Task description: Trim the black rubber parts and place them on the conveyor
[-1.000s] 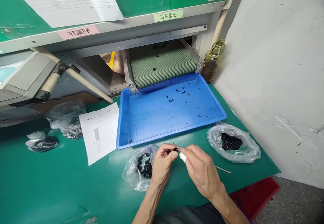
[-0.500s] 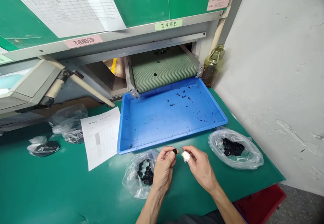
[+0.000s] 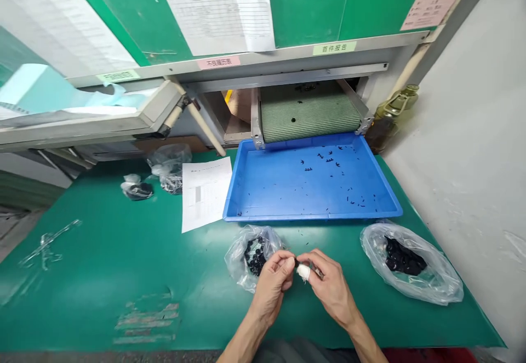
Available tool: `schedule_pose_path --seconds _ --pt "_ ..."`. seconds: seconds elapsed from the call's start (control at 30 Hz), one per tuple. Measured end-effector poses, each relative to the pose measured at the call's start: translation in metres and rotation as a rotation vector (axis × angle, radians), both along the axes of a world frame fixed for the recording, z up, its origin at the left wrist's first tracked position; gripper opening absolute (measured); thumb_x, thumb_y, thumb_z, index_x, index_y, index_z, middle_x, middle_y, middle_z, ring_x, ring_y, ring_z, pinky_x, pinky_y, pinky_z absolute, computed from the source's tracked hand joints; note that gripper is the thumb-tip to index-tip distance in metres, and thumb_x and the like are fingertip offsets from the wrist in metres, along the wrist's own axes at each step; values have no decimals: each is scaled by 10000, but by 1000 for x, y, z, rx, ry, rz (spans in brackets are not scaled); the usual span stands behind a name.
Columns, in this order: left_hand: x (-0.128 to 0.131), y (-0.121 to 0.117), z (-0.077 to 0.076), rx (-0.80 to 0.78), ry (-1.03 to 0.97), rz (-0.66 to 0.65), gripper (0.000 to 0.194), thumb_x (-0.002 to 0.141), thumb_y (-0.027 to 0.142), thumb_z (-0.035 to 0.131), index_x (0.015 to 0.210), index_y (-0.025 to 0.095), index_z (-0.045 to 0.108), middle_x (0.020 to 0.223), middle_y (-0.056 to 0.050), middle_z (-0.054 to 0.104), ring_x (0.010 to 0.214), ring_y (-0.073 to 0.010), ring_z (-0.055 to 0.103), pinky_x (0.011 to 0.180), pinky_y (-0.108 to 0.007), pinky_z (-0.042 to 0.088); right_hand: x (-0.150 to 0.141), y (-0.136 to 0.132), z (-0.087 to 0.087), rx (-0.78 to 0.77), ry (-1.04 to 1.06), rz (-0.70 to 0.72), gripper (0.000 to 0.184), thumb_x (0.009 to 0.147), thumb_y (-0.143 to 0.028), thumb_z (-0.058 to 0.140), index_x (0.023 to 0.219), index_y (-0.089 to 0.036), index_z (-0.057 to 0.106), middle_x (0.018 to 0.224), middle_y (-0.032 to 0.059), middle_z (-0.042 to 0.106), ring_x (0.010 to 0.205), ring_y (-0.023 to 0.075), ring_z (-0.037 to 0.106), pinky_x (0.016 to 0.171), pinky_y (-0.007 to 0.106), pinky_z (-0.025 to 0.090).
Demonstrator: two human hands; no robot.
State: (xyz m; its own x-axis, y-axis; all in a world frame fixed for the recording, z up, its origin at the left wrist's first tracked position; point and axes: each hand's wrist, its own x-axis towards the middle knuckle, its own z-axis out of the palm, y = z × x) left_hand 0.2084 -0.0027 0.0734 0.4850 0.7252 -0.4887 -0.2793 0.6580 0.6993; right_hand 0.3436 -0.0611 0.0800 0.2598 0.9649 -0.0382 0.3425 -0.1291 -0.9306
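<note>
My left hand (image 3: 274, 278) is closed in a pinch on a small black round part (image 3: 296, 263), mostly covered by the fingers. My right hand (image 3: 329, 283) meets it from the other side, its fingertips at the part. White wrapping (image 3: 303, 272) covers the right thumb tip. Something thin and dark shows between the right fingers, too small to name. Just left of my left hand, an open clear plastic bag (image 3: 236, 259) holds several similar black round parts (image 3: 255, 254). Farther right lies another open plastic bag (image 3: 441, 286) with black pieces (image 3: 405, 256) inside.
Beyond my hands sits a blue tray (image 3: 263, 209) with scattered small black scraps, below the end of a green conveyor belt (image 3: 310, 114). A paper sheet (image 3: 209, 193) and tied bags (image 3: 137, 188) lie left. A bottle (image 3: 388, 119) stands by the right wall.
The view has swung left, showing more of the table. My right fingertips have closed in on the black round part, which was visible in my left hand with a gap between the hands.
</note>
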Motion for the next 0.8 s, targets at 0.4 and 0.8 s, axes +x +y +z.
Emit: schedule_pose_path --seconds 0.4,0.8 --pt "-66 11 6 -123 -133 441 163 861 183 604 934 82 709 983 -134 694 908 -179 664 728 -225 545 -3 -18 -22 -194 30 106 333 871 -373 412 983 -182 661 908 59 674 746 188 590 618 254 422" --pt "-71 8 9 -192 -357 448 306 936 238 445 1077 55 646 1259 -200 611 1256 -305 490 1083 -406 400 -8 -38 -47 -312 293 97 381 865 -466 464 1083 -176 581 765 15 589 500 106 392 463 245 334"
